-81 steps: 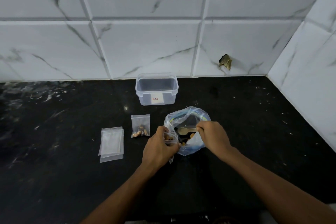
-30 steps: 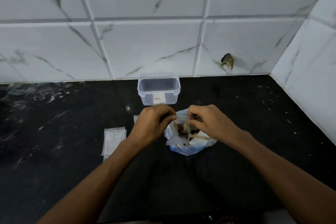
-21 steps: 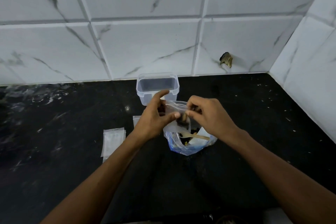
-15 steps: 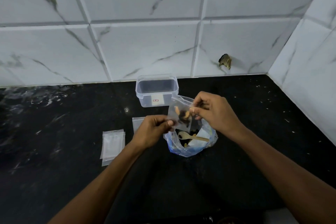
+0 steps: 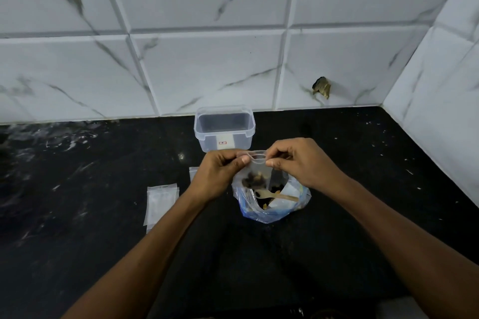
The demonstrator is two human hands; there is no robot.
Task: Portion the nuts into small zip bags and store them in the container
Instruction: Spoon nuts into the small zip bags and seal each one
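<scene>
Currently sealing: one small zip bag (image 5: 255,172) of nuts, its top pinched between fingers of left hand (image 5: 220,175) and right hand (image 5: 302,163), above one open nut bag (image 5: 272,199) holding one wooden spoon (image 5: 276,195). Next, likely: press zip shut, carry beyond fingers to one empty container (image 5: 225,127). Empty bags (image 5: 161,201) stacked left of fingers on table (image 5: 77,215); count unclear.

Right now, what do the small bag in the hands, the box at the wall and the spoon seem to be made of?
Small bag: thin clear plastic film; nuts show through.
Box: stiffer translucent plastic, frosted walls, moulded rim.
Spoon: probably wood, pale tan and matte.
</scene>
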